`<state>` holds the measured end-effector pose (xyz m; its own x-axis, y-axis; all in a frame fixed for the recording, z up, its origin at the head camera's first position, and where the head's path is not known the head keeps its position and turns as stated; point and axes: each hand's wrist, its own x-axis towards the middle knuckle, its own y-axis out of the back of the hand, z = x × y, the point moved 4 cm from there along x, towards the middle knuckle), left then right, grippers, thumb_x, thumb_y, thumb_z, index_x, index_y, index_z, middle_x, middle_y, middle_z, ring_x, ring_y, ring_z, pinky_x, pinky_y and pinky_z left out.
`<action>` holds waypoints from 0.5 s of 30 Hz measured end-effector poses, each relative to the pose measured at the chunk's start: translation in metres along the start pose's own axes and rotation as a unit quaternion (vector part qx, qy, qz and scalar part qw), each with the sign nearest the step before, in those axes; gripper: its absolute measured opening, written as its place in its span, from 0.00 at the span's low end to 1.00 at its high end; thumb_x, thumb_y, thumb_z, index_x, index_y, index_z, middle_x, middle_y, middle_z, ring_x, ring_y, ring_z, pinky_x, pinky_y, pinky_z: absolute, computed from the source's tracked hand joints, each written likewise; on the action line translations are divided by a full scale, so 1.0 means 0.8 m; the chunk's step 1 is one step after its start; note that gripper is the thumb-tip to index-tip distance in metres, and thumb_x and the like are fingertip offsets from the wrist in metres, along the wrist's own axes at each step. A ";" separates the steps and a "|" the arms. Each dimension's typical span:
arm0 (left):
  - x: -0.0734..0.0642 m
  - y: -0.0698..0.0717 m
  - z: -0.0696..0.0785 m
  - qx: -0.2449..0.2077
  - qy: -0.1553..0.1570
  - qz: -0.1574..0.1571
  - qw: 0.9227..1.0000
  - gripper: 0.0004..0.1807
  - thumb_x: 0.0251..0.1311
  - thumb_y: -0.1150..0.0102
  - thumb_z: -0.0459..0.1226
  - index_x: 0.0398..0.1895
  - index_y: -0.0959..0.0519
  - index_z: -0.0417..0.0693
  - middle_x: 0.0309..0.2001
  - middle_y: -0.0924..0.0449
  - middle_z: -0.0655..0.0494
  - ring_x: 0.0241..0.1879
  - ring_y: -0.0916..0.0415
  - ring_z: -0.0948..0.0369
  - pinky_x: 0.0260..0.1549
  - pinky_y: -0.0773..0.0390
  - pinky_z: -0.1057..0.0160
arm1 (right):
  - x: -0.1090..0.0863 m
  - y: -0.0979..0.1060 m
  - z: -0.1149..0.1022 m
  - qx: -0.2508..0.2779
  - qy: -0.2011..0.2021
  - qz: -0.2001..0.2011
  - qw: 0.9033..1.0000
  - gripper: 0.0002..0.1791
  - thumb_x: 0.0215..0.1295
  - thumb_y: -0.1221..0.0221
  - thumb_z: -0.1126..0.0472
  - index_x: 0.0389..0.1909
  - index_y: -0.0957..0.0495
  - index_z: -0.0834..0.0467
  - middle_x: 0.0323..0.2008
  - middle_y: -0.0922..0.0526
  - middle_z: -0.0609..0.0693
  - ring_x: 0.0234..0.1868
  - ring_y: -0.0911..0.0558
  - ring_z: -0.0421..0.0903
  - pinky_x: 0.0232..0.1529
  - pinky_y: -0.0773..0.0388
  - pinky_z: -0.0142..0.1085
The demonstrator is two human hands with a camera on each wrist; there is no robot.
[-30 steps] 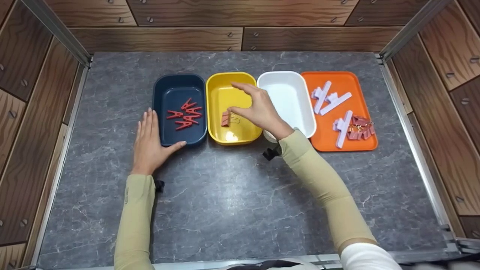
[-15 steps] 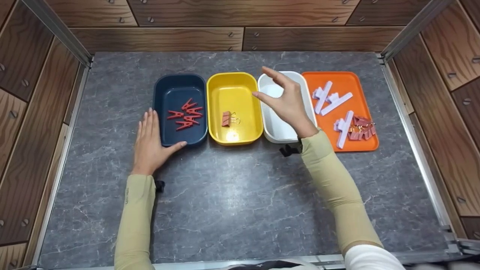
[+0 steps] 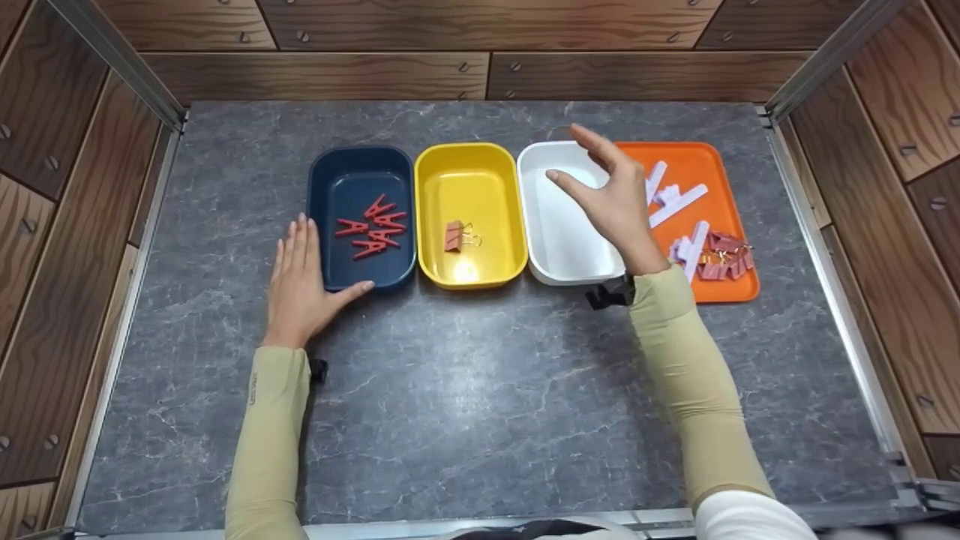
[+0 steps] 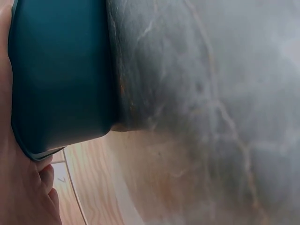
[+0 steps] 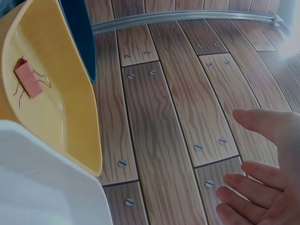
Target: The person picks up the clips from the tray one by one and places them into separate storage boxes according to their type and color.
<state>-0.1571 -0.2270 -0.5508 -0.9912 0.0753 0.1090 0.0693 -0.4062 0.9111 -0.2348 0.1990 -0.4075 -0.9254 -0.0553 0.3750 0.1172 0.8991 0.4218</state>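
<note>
Against the navy tray, my left hand lies straight-fingered; my right hand hangs empty, spread. On the orange tray, I judge the lilac clips light, stiff; best pinched mid-bar.

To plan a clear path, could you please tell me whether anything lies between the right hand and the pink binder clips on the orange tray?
Yes: a lilac clip lies on the orange tray beside the pink binder clips, on the side toward the right hand. From above, nothing visible blocks it.
</note>
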 end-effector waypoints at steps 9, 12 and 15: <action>0.003 0.004 0.001 0.037 0.007 -0.037 0.999 0.73 0.49 0.53 0.81 0.82 0.66 0.40 0.82 0.72 0.47 0.79 0.75 0.54 0.75 0.75 0.58 | -0.003 0.019 0.011 0.003 -0.018 0.016 1.000 0.32 0.60 0.26 0.61 0.66 0.23 0.61 0.63 0.20 0.53 0.65 0.25 0.42 0.67 0.33 0.32; 0.004 0.004 0.001 0.052 0.008 -0.044 0.998 0.73 0.49 0.55 0.82 0.82 0.66 0.40 0.82 0.72 0.46 0.79 0.74 0.53 0.74 0.76 0.58 | -0.005 0.027 0.013 -0.002 -0.020 0.027 0.999 0.32 0.61 0.27 0.62 0.66 0.24 0.63 0.62 0.20 0.55 0.65 0.24 0.44 0.68 0.33 0.33; 0.004 0.005 0.002 0.060 0.005 -0.047 0.997 0.73 0.50 0.56 0.82 0.82 0.65 0.39 0.82 0.71 0.45 0.80 0.73 0.52 0.74 0.76 0.58 | -0.009 0.036 0.004 0.002 -0.024 0.040 0.999 0.31 0.61 0.28 0.65 0.65 0.24 0.66 0.62 0.21 0.60 0.65 0.24 0.48 0.68 0.32 0.36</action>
<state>-0.1601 -0.2272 -0.5461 -0.9950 0.0984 0.0167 -0.0122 -0.2856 0.9583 -0.2260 0.2265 -0.4007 -0.9291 0.0379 0.3678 0.1905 0.9017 0.3882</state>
